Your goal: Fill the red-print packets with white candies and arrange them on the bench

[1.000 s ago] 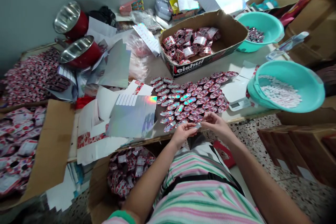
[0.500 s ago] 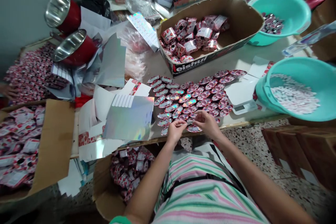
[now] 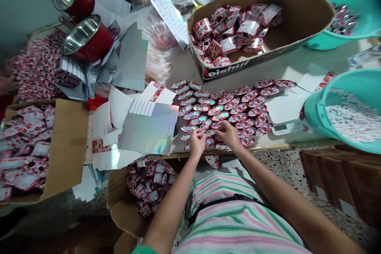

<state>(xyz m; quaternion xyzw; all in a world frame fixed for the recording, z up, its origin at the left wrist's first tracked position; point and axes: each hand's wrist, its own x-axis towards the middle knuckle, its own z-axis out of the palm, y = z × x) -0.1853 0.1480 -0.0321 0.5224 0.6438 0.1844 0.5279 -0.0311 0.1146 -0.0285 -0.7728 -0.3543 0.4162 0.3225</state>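
Several rows of small oval red-and-silver foil packets [image 3: 226, 107] lie on the table. My left hand [image 3: 197, 143] rests on the near rows with its fingers curled and pinched on a packet. My right hand [image 3: 228, 135] sits just beside it, fingers bent down onto the packets at the near edge. What lies under its fingertips is hidden. A holographic silver sheet [image 3: 149, 127] lies left of my hands.
A cardboard box [image 3: 297, 12] of wrapped red packs stands behind the rows. Teal bowls stand at right [image 3: 342, 99] and far right [image 3: 357, 4], a small white scale [image 3: 285, 115] between. Two red pots [image 3: 86, 39] are at back left. Boxes of packs sit at left [image 3: 29, 147] and below the table [image 3: 145, 186].
Both hands have moved forward from the table's near edge onto the near rows of packets. The view has tilted and shifted closer to the table.
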